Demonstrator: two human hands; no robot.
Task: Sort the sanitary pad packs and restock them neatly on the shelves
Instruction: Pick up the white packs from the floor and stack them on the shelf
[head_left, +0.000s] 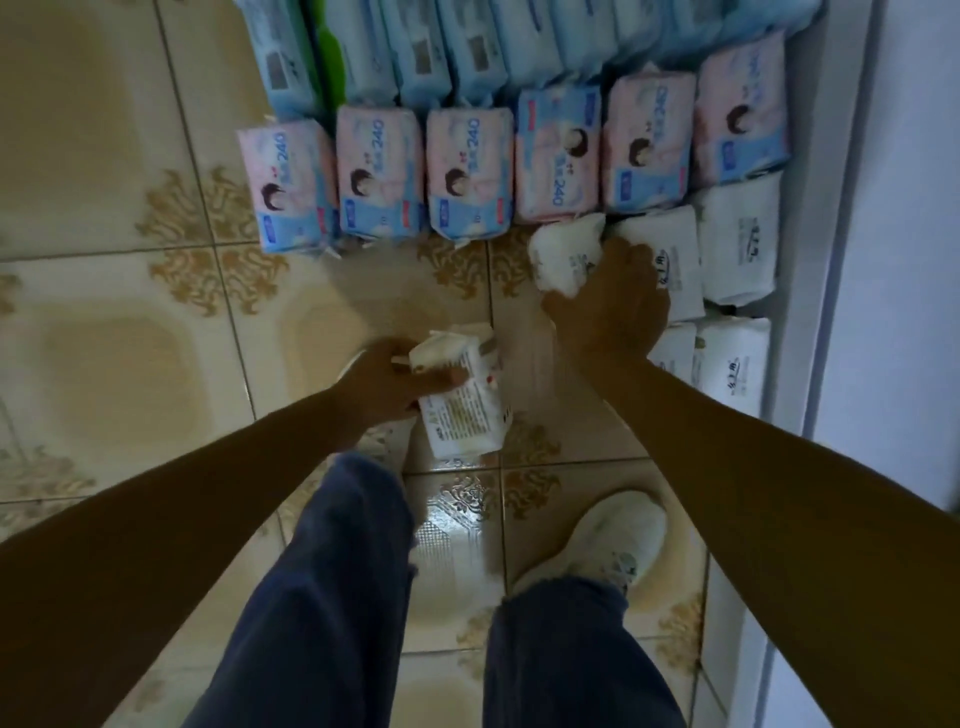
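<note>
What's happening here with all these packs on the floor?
A person is sorting pad packs on the tiled floor. The right hand grips a white pack beside the other white packs lying near the wall, just below the row of pink packs. The left hand holds a second white pack closer to the legs. Blue packs line up beyond the pink row.

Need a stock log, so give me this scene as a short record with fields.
surface: tiled floor
blue packs: back row
pink packs: six, in the next row
white packs: laid at the right, below the pink row
left hand: grips left pack, white
right hand: grips right pack, white, beside the laid white packs
</note>
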